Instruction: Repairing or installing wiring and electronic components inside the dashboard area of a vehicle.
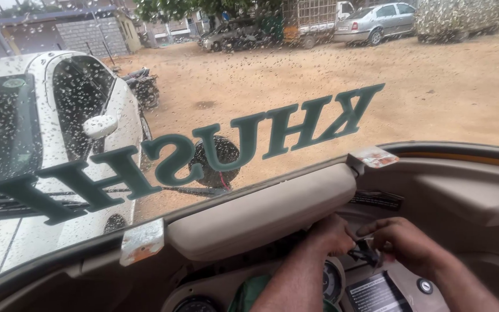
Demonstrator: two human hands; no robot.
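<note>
Since both hands are crammed into the gap under the beige hood, a slip is probably the main risk here. The small dark part sits between the two hands, right at the instrument cluster, just behind the round gauge. It's pinched by the fingers of the right hand, while the left hand is curled closed against its other side; whether that hand actually grips it can't be told, as the fingertips are hidden.

What could go wrong, as a guess: the part could be dropped down behind the dash if the pinch loosens, and it looks small and hard, so it'd be easily lost in there. Knuckles could also get scraped on the underside of the padded hood, since very little room is left. The gauge face looks glassy and could be scratched by a stray edge.

Materials: the hood is smooth, rounded, soft-looking beige moulding. Two metal brackets, one at the left and one at the right, are flat, pale and rust-streaked. The windshield is speckled with raindrops, with big green lettering stuck on. A matte printed label lies flat below the hands.
</note>
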